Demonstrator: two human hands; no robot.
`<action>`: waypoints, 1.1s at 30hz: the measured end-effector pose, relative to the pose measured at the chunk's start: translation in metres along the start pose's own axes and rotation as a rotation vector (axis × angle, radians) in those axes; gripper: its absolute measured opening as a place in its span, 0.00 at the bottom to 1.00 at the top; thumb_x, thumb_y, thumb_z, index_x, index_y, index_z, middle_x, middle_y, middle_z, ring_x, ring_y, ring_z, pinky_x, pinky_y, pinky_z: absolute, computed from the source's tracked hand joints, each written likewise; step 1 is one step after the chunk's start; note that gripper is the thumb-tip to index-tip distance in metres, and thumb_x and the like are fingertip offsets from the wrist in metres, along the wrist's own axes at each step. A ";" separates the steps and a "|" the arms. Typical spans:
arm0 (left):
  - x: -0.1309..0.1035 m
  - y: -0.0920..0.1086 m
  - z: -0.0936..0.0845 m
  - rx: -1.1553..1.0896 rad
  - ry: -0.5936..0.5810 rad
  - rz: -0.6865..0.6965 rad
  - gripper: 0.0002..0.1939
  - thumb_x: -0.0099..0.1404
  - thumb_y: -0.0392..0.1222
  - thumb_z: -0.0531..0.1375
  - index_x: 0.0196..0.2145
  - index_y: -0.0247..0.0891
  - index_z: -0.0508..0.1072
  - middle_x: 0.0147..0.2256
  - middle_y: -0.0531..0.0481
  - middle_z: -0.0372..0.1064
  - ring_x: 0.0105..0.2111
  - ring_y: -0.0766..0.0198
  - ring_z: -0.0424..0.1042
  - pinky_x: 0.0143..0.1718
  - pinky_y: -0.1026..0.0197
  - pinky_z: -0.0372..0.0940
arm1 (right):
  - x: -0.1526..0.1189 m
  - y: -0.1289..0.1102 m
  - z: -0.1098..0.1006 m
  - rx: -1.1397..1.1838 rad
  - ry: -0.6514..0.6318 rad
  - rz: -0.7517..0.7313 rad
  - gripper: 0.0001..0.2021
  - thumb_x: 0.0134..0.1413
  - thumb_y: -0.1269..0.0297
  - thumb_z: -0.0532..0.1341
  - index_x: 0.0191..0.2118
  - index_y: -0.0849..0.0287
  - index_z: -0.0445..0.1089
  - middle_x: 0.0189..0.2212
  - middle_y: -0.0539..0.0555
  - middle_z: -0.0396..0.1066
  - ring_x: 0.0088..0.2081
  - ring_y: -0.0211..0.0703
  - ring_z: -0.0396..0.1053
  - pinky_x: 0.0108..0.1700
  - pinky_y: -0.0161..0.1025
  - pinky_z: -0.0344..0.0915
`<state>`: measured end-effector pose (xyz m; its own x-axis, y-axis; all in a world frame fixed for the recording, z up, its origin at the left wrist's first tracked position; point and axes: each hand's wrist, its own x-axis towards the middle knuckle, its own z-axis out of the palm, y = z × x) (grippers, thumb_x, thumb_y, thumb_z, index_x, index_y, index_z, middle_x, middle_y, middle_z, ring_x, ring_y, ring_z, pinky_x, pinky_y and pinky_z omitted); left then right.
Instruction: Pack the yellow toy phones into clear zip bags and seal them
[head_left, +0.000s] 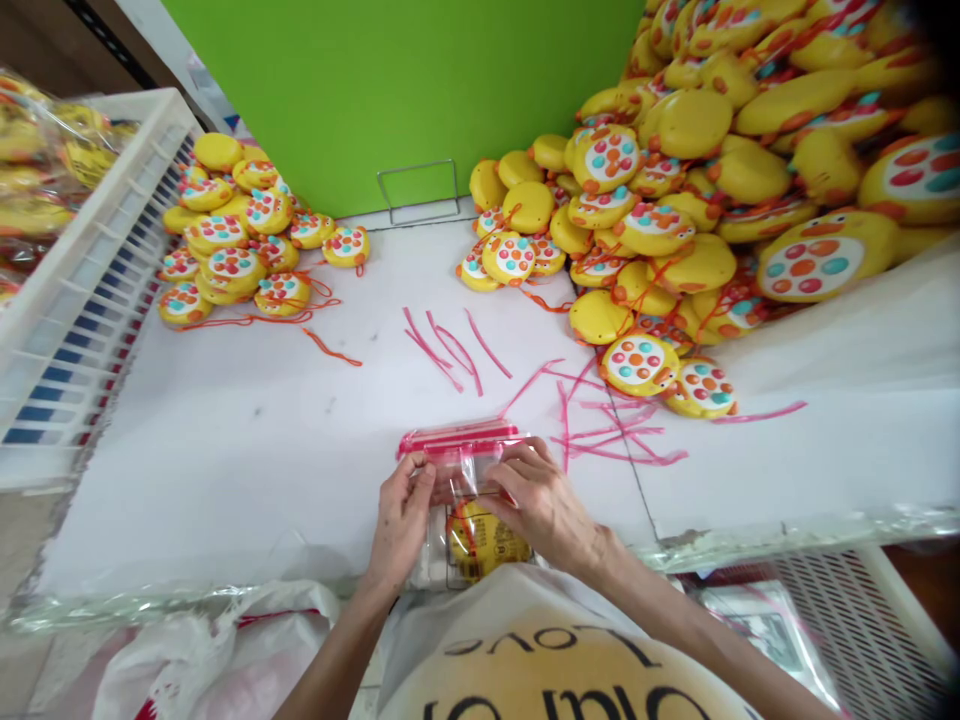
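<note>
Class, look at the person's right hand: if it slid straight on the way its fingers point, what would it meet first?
The right hand points left across the clear bag, so it would probably meet the left hand first, which grips the same bag; depth is hard to judge.

Shirt (555, 660) at 6 o'clock: dark letters seen upside down, roughly "love" above a cut-off larger line, unreadable. Packet (480, 540) label print too small to read.

Bare forearms, cream shirt (555, 650) with black lettering
</note>
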<state>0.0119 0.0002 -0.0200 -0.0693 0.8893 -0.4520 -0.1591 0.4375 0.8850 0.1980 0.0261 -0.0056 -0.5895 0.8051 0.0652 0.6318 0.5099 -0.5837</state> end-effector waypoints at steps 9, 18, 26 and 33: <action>0.000 0.002 -0.007 0.027 -0.063 -0.014 0.15 0.60 0.47 0.60 0.41 0.36 0.74 0.37 0.47 0.75 0.35 0.60 0.74 0.40 0.59 0.68 | 0.029 -0.020 0.005 -0.074 0.097 -0.060 0.10 0.63 0.67 0.52 0.37 0.58 0.71 0.31 0.54 0.71 0.40 0.46 0.61 0.47 0.47 0.55; -0.005 0.021 0.002 0.422 -0.086 0.148 0.11 0.63 0.40 0.53 0.31 0.35 0.74 0.23 0.55 0.66 0.25 0.65 0.63 0.27 0.66 0.58 | 0.043 -0.028 0.007 -0.202 -0.005 -0.113 0.08 0.60 0.70 0.53 0.31 0.57 0.68 0.30 0.53 0.69 0.39 0.50 0.62 0.46 0.48 0.59; -0.006 0.014 -0.001 0.391 -0.074 0.124 0.10 0.64 0.45 0.54 0.36 0.38 0.72 0.34 0.48 0.74 0.36 0.59 0.73 0.40 0.60 0.66 | 0.028 0.011 -0.012 -0.074 0.189 0.118 0.10 0.59 0.69 0.52 0.31 0.57 0.70 0.29 0.53 0.71 0.36 0.46 0.65 0.43 0.45 0.63; 0.002 0.000 -0.014 0.253 -0.060 0.041 0.11 0.63 0.48 0.55 0.34 0.37 0.68 0.34 0.47 0.74 0.36 0.58 0.74 0.36 0.59 0.69 | -0.050 0.115 -0.065 -0.156 0.567 0.683 0.12 0.50 0.58 0.56 0.33 0.59 0.73 0.32 0.57 0.74 0.34 0.49 0.69 0.39 0.45 0.64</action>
<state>-0.0022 0.0005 -0.0221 -0.0113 0.9098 -0.4148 0.0941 0.4140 0.9054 0.3328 0.0636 -0.0234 0.2506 0.9551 0.1581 0.8388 -0.1327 -0.5280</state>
